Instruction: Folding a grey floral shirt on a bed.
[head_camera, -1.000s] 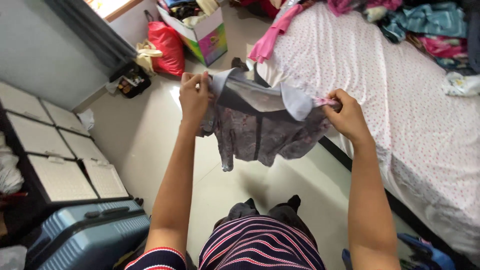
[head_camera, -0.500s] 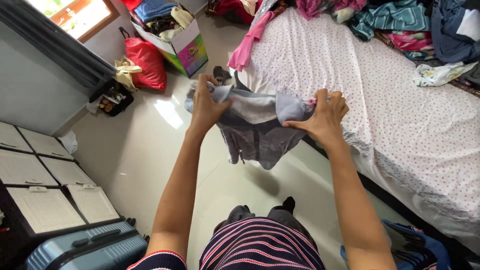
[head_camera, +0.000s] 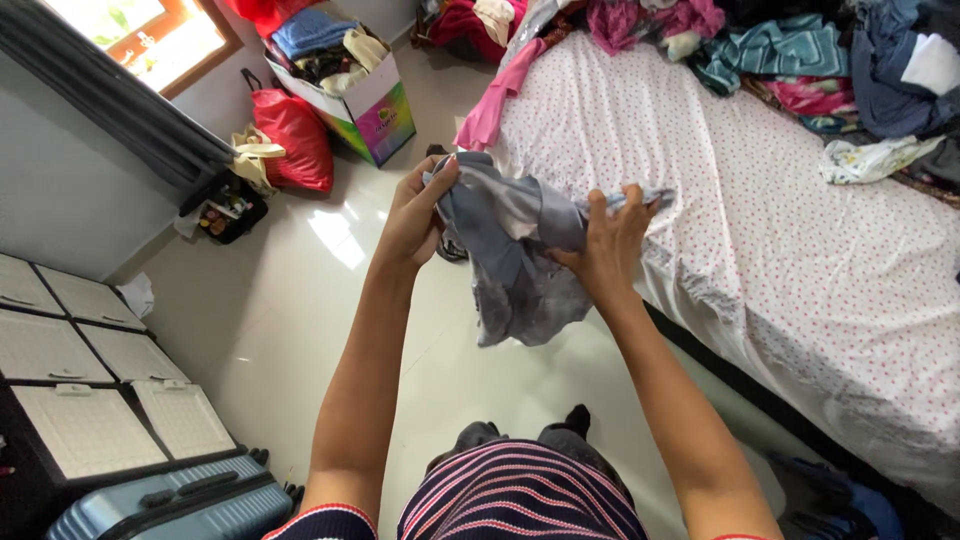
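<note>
Head cam, single view, looking steeply down from the wearer's own eye level.

Faces forward and down over the striped top (head_camera: 520, 495) at the bottom edge, both forearms running up to mid-frame, so the left hand (head_camera: 412, 215) and right hand (head_camera: 605, 245) sit close, about arm's length off, w/ the grey garment (head_camera: 510, 255) between them. Floor (head_camera: 300, 290) fills the centre-left, bed (head_camera: 800, 230) takes the right side, window (head_camera: 140, 30) and cardboard box (head_camera: 370, 95) lie farthest, top left (wide lens, edges bend a bit). No 2nd view, so nothing shared.
</note>
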